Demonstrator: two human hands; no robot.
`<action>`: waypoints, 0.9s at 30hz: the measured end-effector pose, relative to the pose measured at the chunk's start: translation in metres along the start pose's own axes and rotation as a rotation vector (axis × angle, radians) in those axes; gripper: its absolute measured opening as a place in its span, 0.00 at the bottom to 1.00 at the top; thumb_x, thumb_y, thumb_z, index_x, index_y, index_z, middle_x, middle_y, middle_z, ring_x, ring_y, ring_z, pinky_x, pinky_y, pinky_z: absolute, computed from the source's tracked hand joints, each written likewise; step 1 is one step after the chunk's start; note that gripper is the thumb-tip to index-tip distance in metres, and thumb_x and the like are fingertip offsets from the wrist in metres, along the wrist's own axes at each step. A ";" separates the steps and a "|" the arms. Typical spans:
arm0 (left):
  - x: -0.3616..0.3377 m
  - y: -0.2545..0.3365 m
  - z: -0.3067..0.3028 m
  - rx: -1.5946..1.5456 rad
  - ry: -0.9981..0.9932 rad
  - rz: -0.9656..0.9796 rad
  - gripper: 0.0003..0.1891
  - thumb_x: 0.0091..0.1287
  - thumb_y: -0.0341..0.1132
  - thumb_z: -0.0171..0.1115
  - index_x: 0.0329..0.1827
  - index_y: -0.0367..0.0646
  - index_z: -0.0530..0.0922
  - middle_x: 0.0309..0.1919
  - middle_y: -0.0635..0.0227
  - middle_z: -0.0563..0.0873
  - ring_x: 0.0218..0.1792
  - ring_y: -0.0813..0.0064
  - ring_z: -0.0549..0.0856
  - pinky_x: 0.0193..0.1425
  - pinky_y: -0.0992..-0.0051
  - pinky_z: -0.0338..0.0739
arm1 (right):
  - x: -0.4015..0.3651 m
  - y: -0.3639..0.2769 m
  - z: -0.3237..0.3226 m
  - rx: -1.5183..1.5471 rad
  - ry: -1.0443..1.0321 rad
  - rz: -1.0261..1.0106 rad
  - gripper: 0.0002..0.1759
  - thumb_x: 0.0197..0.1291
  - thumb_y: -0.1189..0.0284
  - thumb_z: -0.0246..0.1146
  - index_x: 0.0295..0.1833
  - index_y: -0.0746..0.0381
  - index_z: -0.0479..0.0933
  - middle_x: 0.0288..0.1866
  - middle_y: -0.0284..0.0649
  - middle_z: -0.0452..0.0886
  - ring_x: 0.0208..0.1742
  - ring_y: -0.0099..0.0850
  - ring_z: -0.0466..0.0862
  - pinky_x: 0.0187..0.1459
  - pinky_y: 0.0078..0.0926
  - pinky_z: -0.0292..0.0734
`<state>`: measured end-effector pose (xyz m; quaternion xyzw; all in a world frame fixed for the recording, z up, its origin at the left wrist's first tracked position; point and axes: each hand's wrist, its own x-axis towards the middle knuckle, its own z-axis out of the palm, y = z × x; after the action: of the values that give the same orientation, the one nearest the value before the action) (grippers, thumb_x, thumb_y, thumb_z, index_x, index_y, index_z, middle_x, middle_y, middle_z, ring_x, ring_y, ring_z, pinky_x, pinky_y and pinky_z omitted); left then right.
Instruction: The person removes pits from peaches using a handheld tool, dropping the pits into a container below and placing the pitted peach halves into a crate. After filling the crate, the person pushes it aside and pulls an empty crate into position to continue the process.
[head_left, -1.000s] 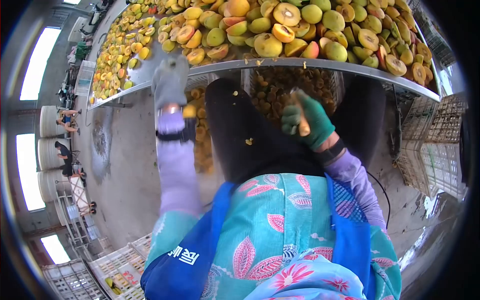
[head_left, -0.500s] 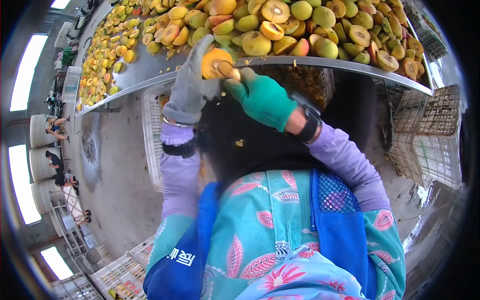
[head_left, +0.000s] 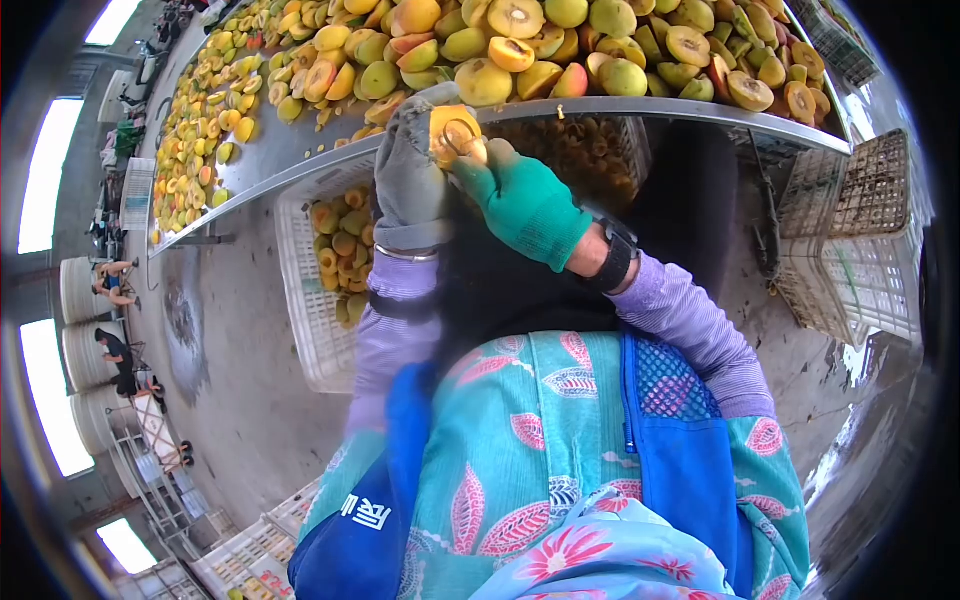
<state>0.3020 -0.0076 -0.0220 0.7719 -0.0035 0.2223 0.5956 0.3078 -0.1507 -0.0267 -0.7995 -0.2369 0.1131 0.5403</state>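
Observation:
My left hand (head_left: 410,165), in a grey glove, is closed around a halved yellow peach (head_left: 440,122), its orange cut face turned to the right. Closed in a green glove, my right hand (head_left: 535,205) grips a small pitting tool with a curved metal loop (head_left: 462,130). The loop lies against the cut flesh; the handle is mostly hidden by the fingers. Both hands meet just in front of the metal table's rim (head_left: 650,106). Behind them are heaped peach halves (head_left: 483,82), some with stones showing.
Below my left forearm stands a white crate (head_left: 300,325) holding peach halves (head_left: 340,240). Brownish scraps (head_left: 590,150) fill another container under the table. Stacked crates (head_left: 850,240) stand at the right. Two people (head_left: 120,360) are far off at the left.
My left hand has moved right and its fingers have wrapped around the peach half. The loop now presses on the cut face. More of the crate below has come into view.

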 end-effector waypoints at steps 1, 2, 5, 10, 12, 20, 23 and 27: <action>0.000 0.000 0.002 -0.038 0.021 -0.016 0.25 0.74 0.51 0.49 0.55 0.33 0.75 0.42 0.54 0.84 0.40 0.63 0.84 0.46 0.67 0.82 | -0.001 -0.002 0.000 0.000 0.002 0.005 0.23 0.69 0.52 0.54 0.43 0.65 0.71 0.30 0.58 0.81 0.34 0.58 0.81 0.35 0.53 0.74; -0.001 0.000 0.005 -0.075 0.042 -0.032 0.24 0.74 0.50 0.50 0.53 0.33 0.76 0.40 0.54 0.84 0.38 0.63 0.84 0.44 0.67 0.82 | -0.002 -0.006 -0.002 -0.001 0.005 0.012 0.23 0.69 0.53 0.53 0.43 0.65 0.71 0.30 0.57 0.81 0.34 0.58 0.81 0.35 0.53 0.75; -0.002 0.004 0.017 -0.611 0.171 -0.322 0.20 0.74 0.46 0.52 0.47 0.33 0.79 0.34 0.56 0.85 0.33 0.65 0.85 0.38 0.71 0.82 | -0.004 -0.001 0.002 0.024 0.043 -0.019 0.23 0.69 0.53 0.53 0.44 0.65 0.70 0.30 0.57 0.81 0.34 0.58 0.81 0.35 0.53 0.75; -0.001 0.014 0.022 -0.475 0.222 -0.381 0.18 0.74 0.42 0.50 0.50 0.34 0.78 0.38 0.56 0.86 0.37 0.65 0.86 0.44 0.68 0.83 | -0.003 0.007 -0.005 -0.025 -0.011 -0.052 0.22 0.69 0.54 0.53 0.43 0.66 0.70 0.30 0.57 0.81 0.33 0.58 0.81 0.35 0.53 0.75; 0.006 0.013 0.006 -0.011 -0.049 -0.155 0.14 0.72 0.37 0.52 0.50 0.36 0.78 0.38 0.58 0.87 0.37 0.66 0.86 0.44 0.69 0.83 | -0.004 0.010 -0.010 -0.070 -0.054 -0.077 0.22 0.70 0.54 0.53 0.43 0.66 0.70 0.30 0.57 0.81 0.33 0.58 0.81 0.34 0.52 0.74; 0.035 0.007 0.028 0.162 0.004 0.087 0.10 0.64 0.30 0.57 0.46 0.40 0.81 0.37 0.62 0.88 0.36 0.66 0.87 0.45 0.73 0.82 | 0.005 -0.004 -0.002 0.598 -0.022 0.186 0.22 0.71 0.56 0.52 0.46 0.67 0.74 0.27 0.50 0.78 0.25 0.40 0.80 0.25 0.39 0.75; 0.038 -0.001 0.032 0.062 -0.100 -0.140 0.06 0.63 0.31 0.61 0.39 0.44 0.84 0.33 0.66 0.88 0.35 0.70 0.87 0.41 0.76 0.82 | 0.008 0.015 0.007 0.671 -0.049 0.224 0.24 0.71 0.51 0.49 0.41 0.64 0.73 0.22 0.41 0.75 0.18 0.34 0.77 0.14 0.31 0.69; 0.079 -0.005 0.014 0.657 -0.817 0.336 0.11 0.64 0.29 0.57 0.47 0.38 0.80 0.38 0.62 0.88 0.34 0.70 0.87 0.39 0.77 0.83 | 0.001 -0.001 0.008 1.227 -0.088 0.528 0.24 0.71 0.51 0.47 0.32 0.61 0.70 0.19 0.40 0.73 0.11 0.29 0.70 0.14 0.26 0.65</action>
<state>0.3795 0.0017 -0.0021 0.9295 -0.2881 -0.0141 0.2298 0.3053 -0.1434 -0.0284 -0.3730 0.0522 0.3881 0.8412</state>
